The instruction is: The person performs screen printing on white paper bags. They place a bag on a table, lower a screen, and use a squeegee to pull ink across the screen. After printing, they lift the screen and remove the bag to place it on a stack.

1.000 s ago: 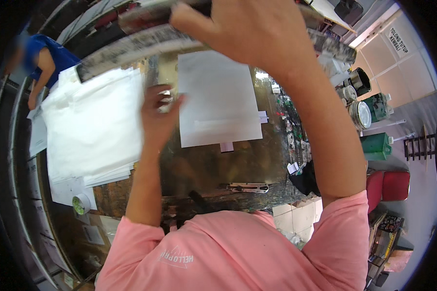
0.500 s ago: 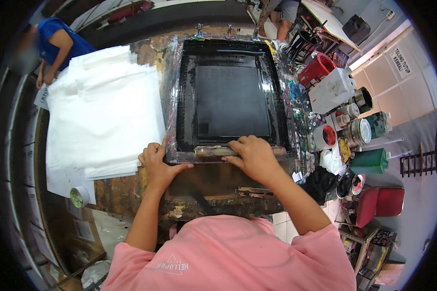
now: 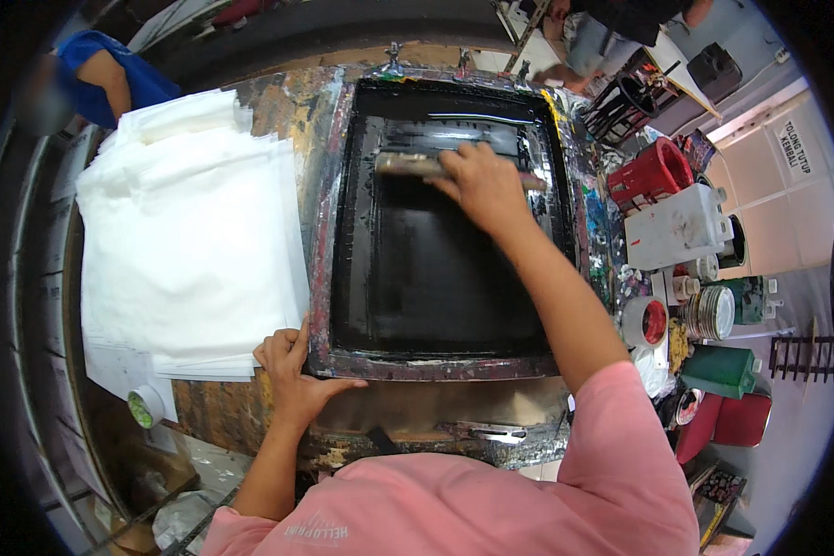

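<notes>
I have the right hand (image 3: 482,190) gripping a squeegee (image 3: 403,165), its fingers wrapped over the middle of the bar; the squeegee lies crosswise over the far part of the black screen (image 3: 445,278), inside the stained frame (image 3: 445,369); my left hand (image 3: 292,371) is spread open at the frame's near left corner, fingers along the side and thumb stretched along the near edge; small metal clamps (image 3: 394,63) stand at the far edge. On the surface (image 3: 218,408), just left of the frame, I see a stack of white sheets (image 3: 190,241); a slim metal tool (image 3: 491,433) lies on the near side; to the right I make out a red bucket (image 3: 653,176), a white jug (image 3: 676,227) and a green jug (image 3: 718,371); a person in a blue sleeve (image 3: 144,79) is at the upper left.
</notes>
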### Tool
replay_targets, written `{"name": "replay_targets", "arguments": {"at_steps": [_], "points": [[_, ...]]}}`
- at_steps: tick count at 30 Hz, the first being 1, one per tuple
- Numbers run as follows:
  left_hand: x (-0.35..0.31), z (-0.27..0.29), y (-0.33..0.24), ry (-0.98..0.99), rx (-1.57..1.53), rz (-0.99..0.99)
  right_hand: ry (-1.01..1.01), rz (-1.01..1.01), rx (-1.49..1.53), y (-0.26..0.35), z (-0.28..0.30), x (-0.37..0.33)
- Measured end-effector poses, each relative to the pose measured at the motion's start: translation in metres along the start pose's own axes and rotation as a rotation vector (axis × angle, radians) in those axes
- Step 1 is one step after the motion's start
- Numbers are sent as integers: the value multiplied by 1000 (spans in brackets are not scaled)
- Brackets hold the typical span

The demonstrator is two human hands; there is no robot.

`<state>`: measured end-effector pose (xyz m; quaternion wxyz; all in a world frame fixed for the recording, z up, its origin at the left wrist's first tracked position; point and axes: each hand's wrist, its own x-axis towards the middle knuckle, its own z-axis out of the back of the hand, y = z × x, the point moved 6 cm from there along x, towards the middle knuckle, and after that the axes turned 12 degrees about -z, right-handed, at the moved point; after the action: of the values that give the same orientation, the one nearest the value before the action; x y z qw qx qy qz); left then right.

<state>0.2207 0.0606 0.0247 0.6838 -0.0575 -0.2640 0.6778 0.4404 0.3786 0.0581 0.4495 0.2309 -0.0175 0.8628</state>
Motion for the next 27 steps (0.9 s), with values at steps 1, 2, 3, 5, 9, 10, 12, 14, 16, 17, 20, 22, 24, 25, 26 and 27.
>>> {"name": "replay_targets", "arguments": {"at_steps": [1,2,3,5,9,10,12,14,16,17,20,22,24,25,26,27], "points": [[-1,0,-1,-9,-6,-8,-16,5,-21,-7,-5,15],[-1,0,-1,-14,-11,-8,10,8,-17,-13,-8,26],[-2,0,0,-23,-18,-11,37,5,-22,-17,-8,37],[-4,-1,0,-52,-23,-11,132,20,-17,-19,3,47],[-6,3,1,-149,-32,-56,337,-25,91,10,59,9],[-6,4,0,-155,-39,-65,364,-35,131,22,78,-17],[-6,0,0,-121,-126,11,404,-80,173,49,112,-78],[-4,-1,-5,-165,-418,99,424,-105,149,74,137,-127],[2,0,-17,-266,-920,195,324,-106,76,93,159,-149],[7,9,-26,-352,-944,157,268,-103,45,102,170,-153],[35,46,-48,-498,-842,81,-7,-75,-62,120,217,-136],[60,70,-57,-588,-913,30,-183,-50,-140,127,247,-109],[92,90,-63,-725,-847,-148,-354,-6,-150,123,273,-68],[108,93,-59,-767,-897,-217,-424,17,-148,120,283,-48],[126,99,-55,-859,-910,-411,-451,29,-138,117,290,-35],[144,93,-45,-937,-911,-465,-443,15,-136,113,295,-22]]}}
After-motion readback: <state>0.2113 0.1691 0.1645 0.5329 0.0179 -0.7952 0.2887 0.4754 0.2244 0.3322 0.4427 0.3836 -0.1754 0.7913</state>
